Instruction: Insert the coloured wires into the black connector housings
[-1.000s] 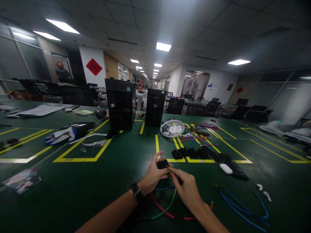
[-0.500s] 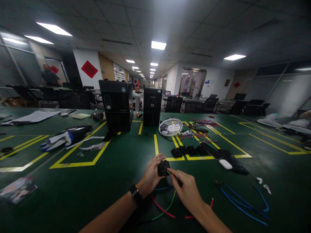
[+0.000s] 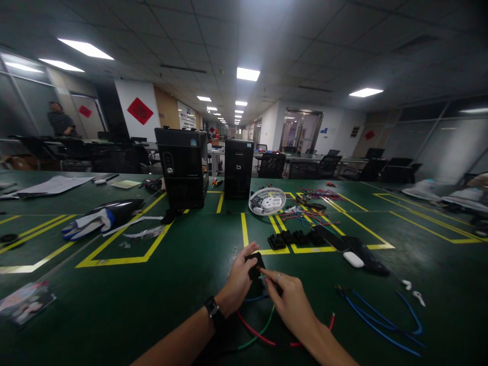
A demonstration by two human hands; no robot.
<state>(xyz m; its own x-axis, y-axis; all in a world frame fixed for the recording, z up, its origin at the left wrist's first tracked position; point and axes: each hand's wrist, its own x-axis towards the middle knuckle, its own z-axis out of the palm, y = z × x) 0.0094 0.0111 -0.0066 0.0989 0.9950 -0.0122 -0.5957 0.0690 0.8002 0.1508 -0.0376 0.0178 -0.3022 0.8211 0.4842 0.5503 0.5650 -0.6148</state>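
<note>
My left hand (image 3: 237, 284) is closed round a small black terminal block (image 3: 254, 270), its thumb lying across the block's face. Close against the block's right side, my right hand (image 3: 293, 300) pinches the end of a green wire (image 3: 267, 325). The wire tip is at the block, but I cannot tell whether it is inside an opening. Below the hands, the green wire curves over the table beside red wires (image 3: 253, 333) and a short piece of blue wire (image 3: 256, 298). More black blocks (image 3: 279, 240) stand in a row beyond my hands.
Blue wires (image 3: 375, 317) and white earbuds (image 3: 418, 298) lie to the right, near a white case (image 3: 353, 258) and a phone (image 3: 330, 238). Farther back are a white basket (image 3: 280, 202) and two black computer towers (image 3: 183, 173). Gloves (image 3: 89, 223) lie left. A person (image 3: 61, 122) stands far left.
My left thumb has come down over the block's face, and the block has turned slightly. My right fingers have shifted a little lower and left. The person in the background has moved left.
</note>
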